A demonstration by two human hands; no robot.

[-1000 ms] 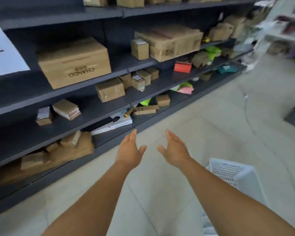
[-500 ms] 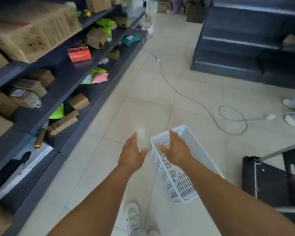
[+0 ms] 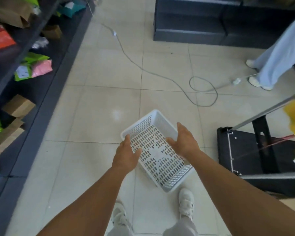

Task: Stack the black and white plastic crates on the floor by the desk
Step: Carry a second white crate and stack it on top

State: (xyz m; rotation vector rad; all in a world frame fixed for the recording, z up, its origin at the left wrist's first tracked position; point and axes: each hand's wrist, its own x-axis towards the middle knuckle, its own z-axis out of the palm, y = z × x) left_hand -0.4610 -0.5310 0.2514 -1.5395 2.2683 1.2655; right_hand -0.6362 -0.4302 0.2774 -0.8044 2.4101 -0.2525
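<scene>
Early stage: left hand point(image 3: 126, 155) and right hand point(image 3: 183, 143) spread, empty, above white crate point(image 3: 157, 155); nothing stacked, black crate unseen.

Crate point(image 3: 157, 150): white plastic, perforated, semi-gloss. Floor point(image 3: 106, 92): pale glazed tile, glossy. Shelves point(image 3: 46, 92): dark matt metal. Boxes point(image 3: 18, 106): brown cardboard, matt. Cable point(image 3: 143, 68): grey, smooth.
</scene>
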